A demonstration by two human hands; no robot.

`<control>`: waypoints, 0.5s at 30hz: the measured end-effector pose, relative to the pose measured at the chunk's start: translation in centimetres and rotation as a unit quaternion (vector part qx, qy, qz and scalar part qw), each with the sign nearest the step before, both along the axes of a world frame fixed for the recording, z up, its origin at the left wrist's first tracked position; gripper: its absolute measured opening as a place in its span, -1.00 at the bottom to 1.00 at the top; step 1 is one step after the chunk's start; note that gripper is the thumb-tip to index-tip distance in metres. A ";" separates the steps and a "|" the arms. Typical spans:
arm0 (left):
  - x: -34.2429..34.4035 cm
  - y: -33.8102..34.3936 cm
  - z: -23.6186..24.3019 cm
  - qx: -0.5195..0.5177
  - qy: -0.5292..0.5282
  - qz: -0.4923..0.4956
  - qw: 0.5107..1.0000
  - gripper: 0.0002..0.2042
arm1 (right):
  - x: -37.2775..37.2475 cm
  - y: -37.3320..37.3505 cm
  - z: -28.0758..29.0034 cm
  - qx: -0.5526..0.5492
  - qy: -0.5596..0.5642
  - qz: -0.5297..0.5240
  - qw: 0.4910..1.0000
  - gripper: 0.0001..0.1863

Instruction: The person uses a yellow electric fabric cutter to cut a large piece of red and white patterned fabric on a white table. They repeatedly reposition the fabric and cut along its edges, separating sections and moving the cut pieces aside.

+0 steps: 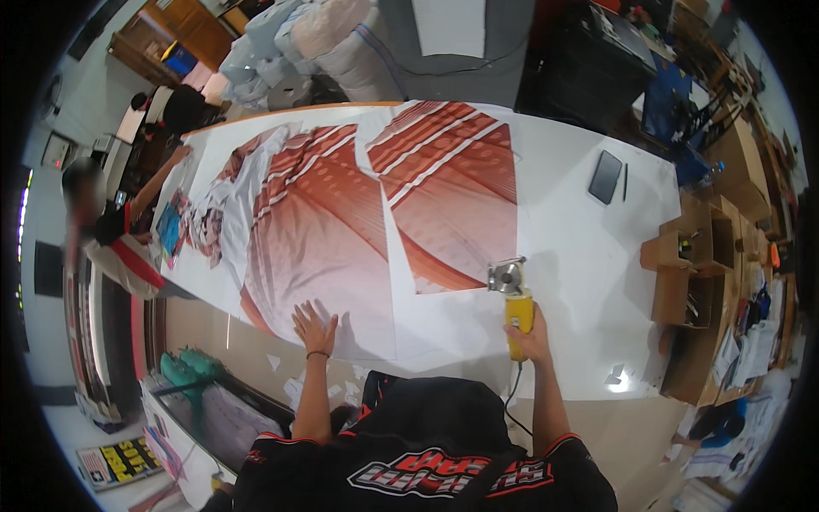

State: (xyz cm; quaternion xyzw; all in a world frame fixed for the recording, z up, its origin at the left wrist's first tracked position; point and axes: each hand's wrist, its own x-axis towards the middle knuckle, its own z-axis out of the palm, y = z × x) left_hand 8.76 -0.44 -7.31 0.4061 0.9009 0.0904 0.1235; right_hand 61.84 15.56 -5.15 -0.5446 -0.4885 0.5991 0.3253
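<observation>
My left hand (pixel 315 328) lies flat with fingers spread on the near edge of a large printed fabric piece (pixel 324 230), orange-brown with white stripes. My right hand (pixel 535 339) is wrapped round the yellow handle of an electric fabric cutter (pixel 519 311). Its metal head rests at the near right corner of a second printed panel (pixel 465 205), cut with straight edges. A cord runs from the handle down toward my body. Both fabrics lie on a white table (pixel 580 273), with a white gap between them.
A person (pixel 128 247) stands at the left, one arm reaching over bunched fabric (pixel 209 218). A phone (pixel 605 177) and a dark pen (pixel 625 182) lie on the table's right part. Cardboard boxes (pixel 674 294) line the right edge; stuffed bags (pixel 333 51) stand behind.
</observation>
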 end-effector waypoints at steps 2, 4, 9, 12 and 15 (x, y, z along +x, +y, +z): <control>0.4 -2.9 1.0 -0.090 -0.007 0.017 0.996 0.08 | 1.0 0.4 0.7 0.011 0.002 -0.006 1.000 -0.25; 2.0 -4.8 1.1 -0.134 -0.007 -0.012 0.991 0.16 | 1.6 0.9 1.2 0.022 -0.010 -0.023 0.999 -0.31; 6.8 -6.2 2.8 -0.172 -0.043 0.030 0.984 0.25 | 1.8 -0.8 3.0 0.016 -0.045 -0.045 0.998 -0.30; 7.9 -5.6 4.0 -0.208 -0.035 0.039 0.977 0.24 | 0.7 -3.5 2.8 0.026 -0.058 -0.045 0.997 -0.29; 5.5 -5.6 2.9 -0.112 -0.028 0.003 0.993 0.19 | -1.7 -7.0 2.6 0.036 -0.072 -0.029 0.996 -0.25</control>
